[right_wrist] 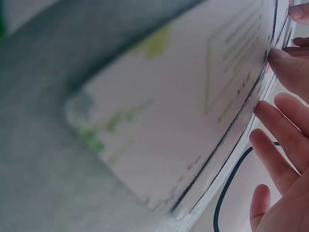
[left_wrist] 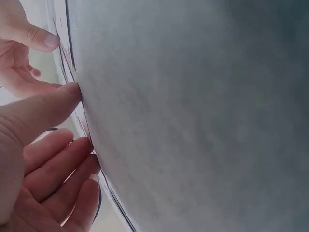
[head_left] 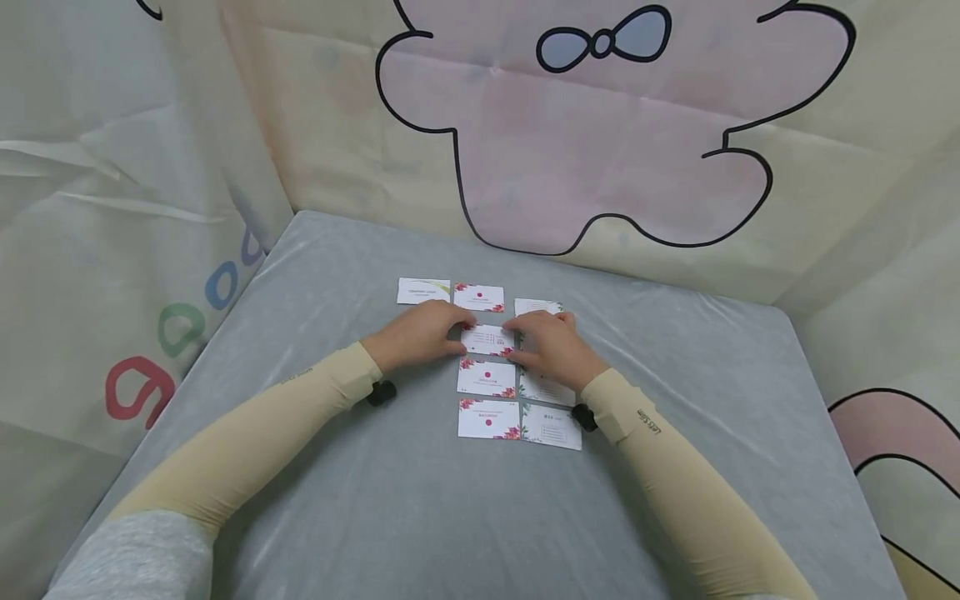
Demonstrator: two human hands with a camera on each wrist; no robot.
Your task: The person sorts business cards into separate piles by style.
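A white business card with red flowers (head_left: 488, 340) lies between my two hands in the second row of a two-column layout. My left hand (head_left: 425, 333) touches its left end with thumb and fingertips spread apart. At its right end, my right hand (head_left: 557, 347) rests its thumb and fingertips, the palm partly covering a card of the right column. Both wrist views show fairly straight fingers reaching the surface. Nearer me are a red-flowered card (head_left: 486, 378), another red-flowered card (head_left: 488, 419) and a green-leafed card (head_left: 551, 427), which fills much of the right wrist view (right_wrist: 159, 106).
Behind the hands lie a card with a green curve (head_left: 423, 291), a red-flowered card (head_left: 478, 297) and a green-leafed card (head_left: 537, 306) partly under the right hand. Grey cloth covers the table (head_left: 360, 508). A printed curtain (head_left: 337, 125) hangs along the back and sides.
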